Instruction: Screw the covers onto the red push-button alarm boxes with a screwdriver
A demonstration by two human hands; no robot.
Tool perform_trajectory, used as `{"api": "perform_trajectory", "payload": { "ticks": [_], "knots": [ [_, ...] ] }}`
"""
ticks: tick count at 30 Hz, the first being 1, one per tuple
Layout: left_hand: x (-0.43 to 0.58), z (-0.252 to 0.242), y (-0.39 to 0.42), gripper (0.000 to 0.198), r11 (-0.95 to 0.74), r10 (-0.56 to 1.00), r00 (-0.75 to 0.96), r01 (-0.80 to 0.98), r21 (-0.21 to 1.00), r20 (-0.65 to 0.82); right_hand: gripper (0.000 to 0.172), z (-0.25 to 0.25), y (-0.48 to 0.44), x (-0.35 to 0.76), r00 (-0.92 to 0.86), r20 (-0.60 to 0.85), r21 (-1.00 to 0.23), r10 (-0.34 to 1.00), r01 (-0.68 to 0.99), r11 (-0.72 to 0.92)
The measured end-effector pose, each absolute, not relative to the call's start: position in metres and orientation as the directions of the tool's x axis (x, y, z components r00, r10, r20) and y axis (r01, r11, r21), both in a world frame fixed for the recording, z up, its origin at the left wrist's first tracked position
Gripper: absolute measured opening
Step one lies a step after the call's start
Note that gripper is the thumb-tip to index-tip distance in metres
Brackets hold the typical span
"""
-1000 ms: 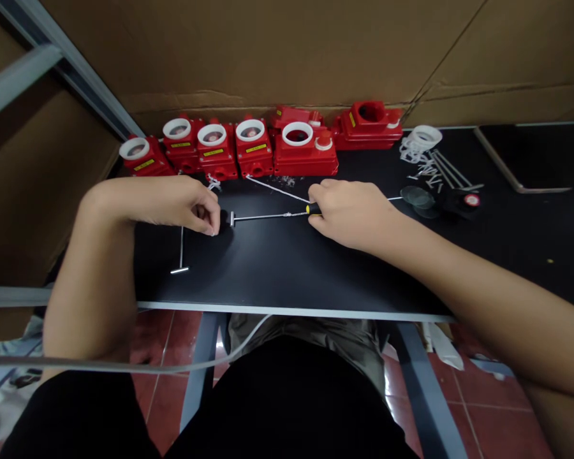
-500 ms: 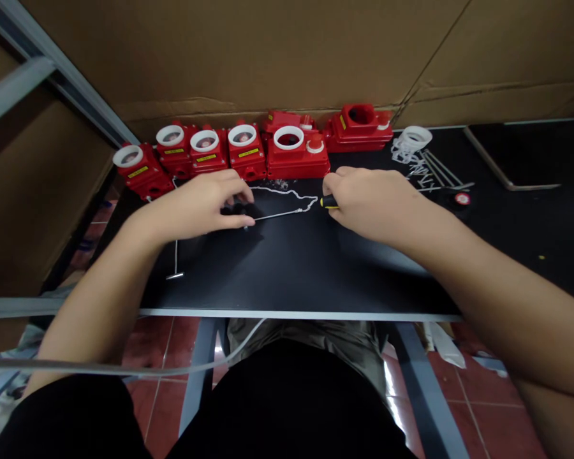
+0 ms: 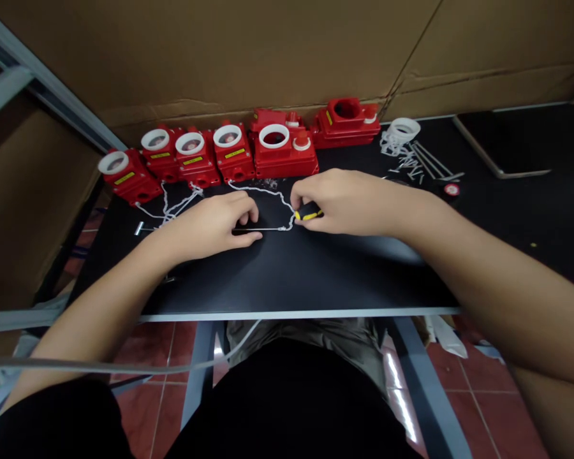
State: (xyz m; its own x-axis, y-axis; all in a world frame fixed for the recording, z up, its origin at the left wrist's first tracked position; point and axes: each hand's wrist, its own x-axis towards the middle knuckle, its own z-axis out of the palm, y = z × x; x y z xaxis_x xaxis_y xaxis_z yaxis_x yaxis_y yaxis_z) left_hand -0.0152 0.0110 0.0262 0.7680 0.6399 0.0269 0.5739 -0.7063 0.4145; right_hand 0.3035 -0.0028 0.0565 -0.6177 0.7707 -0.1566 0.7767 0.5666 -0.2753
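My left hand (image 3: 220, 223) rests low over the black tabletop, thumb and fingers apart around one end of a thin metal rod (image 3: 268, 229). Whether it touches the rod I cannot tell. A white cord (image 3: 268, 190) is tied to the rod's right end and loops back to a red housing with a white ring (image 3: 236, 156). A black and yellow tool handle (image 3: 309, 212), like a screwdriver's, is gripped in my right hand (image 3: 349, 201), beside the bend of the cord. The tool's tip is not visible.
Several red housings (image 3: 287, 162) stand along the cardboard wall (image 3: 249, 57). At the right lie white rings (image 3: 405, 129), cords, metal rods (image 3: 433, 159), a small red-and-white round piece (image 3: 452, 189) and a dark flat device (image 3: 502, 143). A T-shaped metal bar (image 3: 138, 228) lies left.
My right hand has moved left and nearer to me with the tool. My left hand has slid slightly right and nearer along with the rod. The camera view has shifted.
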Motion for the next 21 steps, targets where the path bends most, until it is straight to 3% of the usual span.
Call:
{"api": "perform_trajectory", "payload": {
  "ticks": [6,15,21],
  "knots": [
    [-0.006,0.023,0.005,0.008,-0.746,0.574,0.818,0.502,0.438,0.041,0.03,0.049,-0.01,0.289,-0.65,-0.214,-0.277,0.729,0.756,0.593],
    [-0.006,0.033,0.001,0.011,-0.619,0.672,0.74,0.559,0.551,0.004,0.033,0.042,-0.015,0.275,-0.631,-0.231,-0.274,0.74,0.772,0.573],
    [-0.005,0.034,0.0,0.031,-0.565,0.635,0.772,0.493,0.661,-0.033,0.026,0.049,-0.016,0.28,-0.606,-0.264,-0.263,0.751,0.794,0.548]
  ]
}}
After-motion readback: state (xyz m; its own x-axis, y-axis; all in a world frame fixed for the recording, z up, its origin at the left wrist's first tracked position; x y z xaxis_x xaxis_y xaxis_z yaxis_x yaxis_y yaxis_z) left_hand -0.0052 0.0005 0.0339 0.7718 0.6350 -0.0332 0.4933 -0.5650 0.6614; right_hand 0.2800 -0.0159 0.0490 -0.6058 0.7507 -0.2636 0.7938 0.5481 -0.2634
